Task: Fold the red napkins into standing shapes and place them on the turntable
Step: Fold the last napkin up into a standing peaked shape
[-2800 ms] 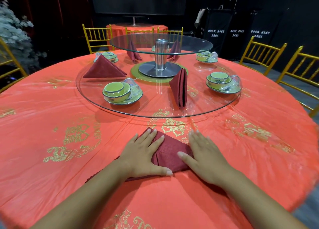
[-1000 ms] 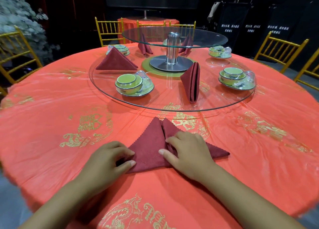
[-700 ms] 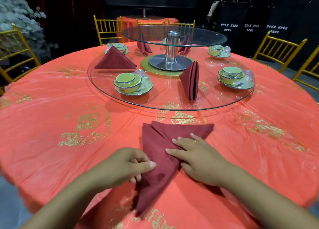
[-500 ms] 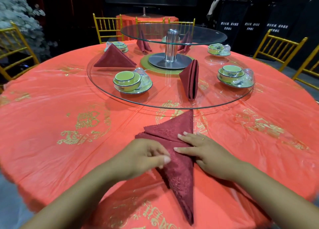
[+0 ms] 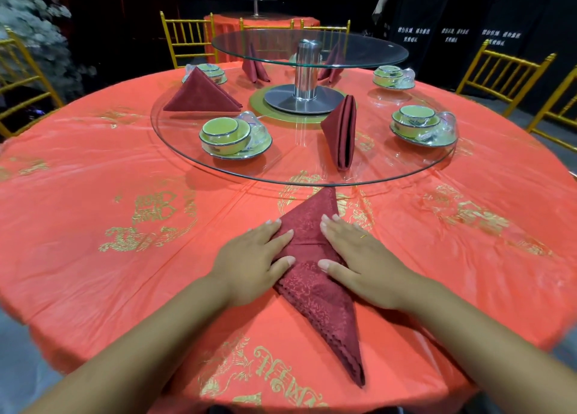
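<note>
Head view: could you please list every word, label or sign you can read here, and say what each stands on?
"囍", probably: gold emblem on the tablecloth.
Gold characters at the tablecloth's near edge: stylised, unreadable.
White characters on the black panels: too blurred to read.

Banquet hall: glass turntable (image 5: 299,176), gold chairs (image 5: 502,76)
</note>
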Tool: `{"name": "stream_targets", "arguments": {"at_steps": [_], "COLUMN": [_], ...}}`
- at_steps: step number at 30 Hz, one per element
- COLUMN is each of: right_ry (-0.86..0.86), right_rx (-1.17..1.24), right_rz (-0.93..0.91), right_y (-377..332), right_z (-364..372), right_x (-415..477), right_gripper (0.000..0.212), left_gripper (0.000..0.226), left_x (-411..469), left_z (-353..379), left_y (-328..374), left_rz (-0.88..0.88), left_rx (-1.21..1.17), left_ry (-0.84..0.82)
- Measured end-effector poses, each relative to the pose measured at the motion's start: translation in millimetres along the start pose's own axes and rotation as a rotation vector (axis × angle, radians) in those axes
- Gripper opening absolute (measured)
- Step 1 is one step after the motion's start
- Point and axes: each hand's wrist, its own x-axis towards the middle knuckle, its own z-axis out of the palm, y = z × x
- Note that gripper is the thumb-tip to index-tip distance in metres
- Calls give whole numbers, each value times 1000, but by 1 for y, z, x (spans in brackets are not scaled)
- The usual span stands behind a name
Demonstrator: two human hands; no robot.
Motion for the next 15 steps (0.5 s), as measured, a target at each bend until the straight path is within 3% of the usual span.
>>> {"name": "stream_targets", "arguments": {"at_steps": [8, 12, 15], "right_ry": [-45, -28, -26], "right_rx": [-104, -125, -149], "right_rz": [19, 19, 15], "right_y": [0, 1, 1], "right_z": [17, 18, 19], "right_x": [4, 4, 4], "right_gripper": [83, 88, 79], "left_gripper": [62, 77, 84], "left_x": [-13, 3, 7], "left_z": [-12, -15, -6], "left_y": [18, 28, 35], "left_rz": [-97, 73, 142], "left_rx": [230, 161, 113], "left_ry": [43, -20, -141]}}
